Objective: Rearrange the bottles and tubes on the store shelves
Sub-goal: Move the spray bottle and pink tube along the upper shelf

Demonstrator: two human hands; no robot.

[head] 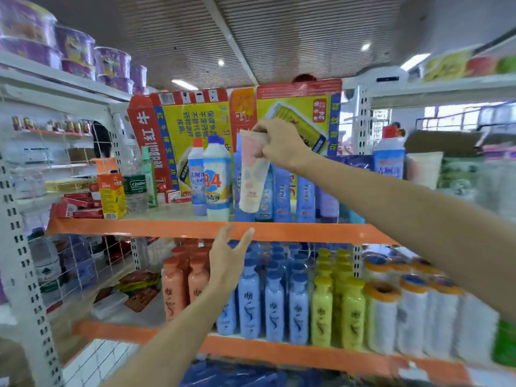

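My right hand [279, 143] grips the crimped top of a pale pink and cream tube [252, 177], which hangs cap-down just above the upper shelf [167, 229]. Behind it stand blue tubes [282, 191]. To its left are a white "84" bottle [216, 180] and a slimmer blue-and-white bottle with a red cap [196, 177]. My left hand [230, 258] is open, fingers spread, just below the shelf's orange front edge, in front of the lower shelf's bottles.
The lower shelf holds rows of orange bottles [176, 286], blue bottles [272, 303], yellow bottles [337, 305] and white rolls [396, 314]. A flattened red and yellow carton [195, 129] backs the upper shelf. An orange box [111, 195], a water bottle [135, 188] and red packs [78, 205] sit left.
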